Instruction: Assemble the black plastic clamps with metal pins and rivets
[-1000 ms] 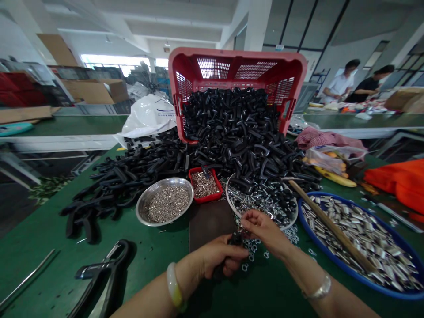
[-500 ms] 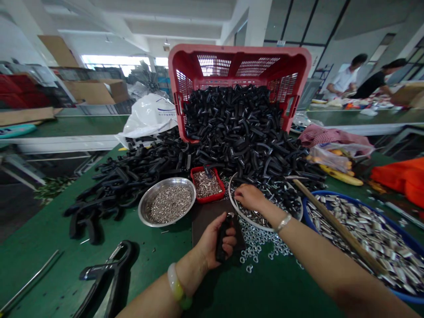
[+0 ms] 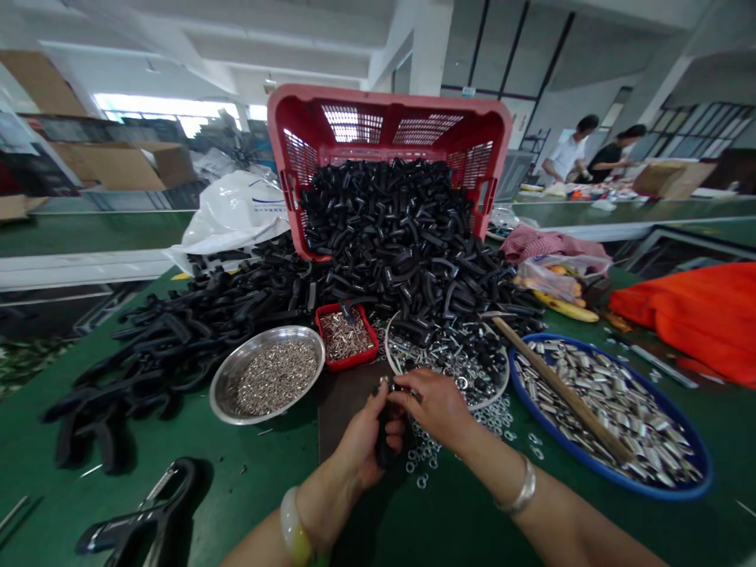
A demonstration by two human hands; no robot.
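Observation:
My left hand [image 3: 357, 445] is wrapped around a black plastic handle [image 3: 385, 450], held upright over the dark mat [image 3: 331, 417]. At the handle's top end my right hand [image 3: 440, 408] is pinched, its fingertips against the left thumb. Bits of shiny metal show between the fingers, too small to name. Just behind the right hand stands a white round tray [image 3: 504, 382] of screws and small black parts. Loose metal nuts [image 3: 422, 480] lie under and beside the right wrist.
A steel bowl [image 3: 220, 405] of small pins and a red tray [image 3: 373, 346] stand to the left. Black handles spill from a red crate [image 3: 390, 98]. On the right are a blue basin [image 3: 679, 494] of metal sleeves, a hammer [image 3: 567, 394] and orange cloth [image 3: 691, 315]. Two people work farther back.
My right hand has come out of the white tray to the top of the handle in my left hand. The view has turned slightly to the right.

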